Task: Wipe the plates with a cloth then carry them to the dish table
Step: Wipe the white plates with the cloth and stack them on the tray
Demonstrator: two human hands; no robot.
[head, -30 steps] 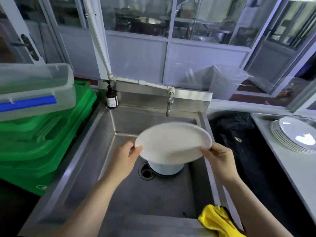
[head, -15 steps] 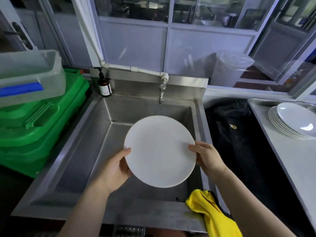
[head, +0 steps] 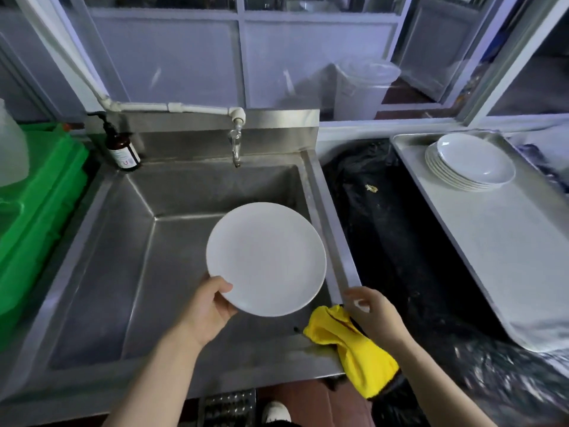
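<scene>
The left hand [head: 209,309] held the white plate [head: 266,258] in a pinching grip, with the thumb on the upper face near the lower left rim and the fingers hidden under it. The plate was tilted toward the camera, above the steel sink [head: 101,257]. The right hand [head: 374,312] was free, its fingers loosely spread and holding nothing, just above the yellow cloth [head: 354,343], which lay over the front right corner of the sink.

The plate looked stiff and smooth, probably light enough for one hand, but I judge it would be slippery if wet and would break if it fell on the steel. A hold at the rim, thumb above and fingers below, seemed right, and a second hand would make it safer. The cloth was soft and would crumple, so it could be taken anywhere in a bunch.

To the right, well apart, a stack of plates [head: 469,163] stood on the table [head: 498,241].
</scene>
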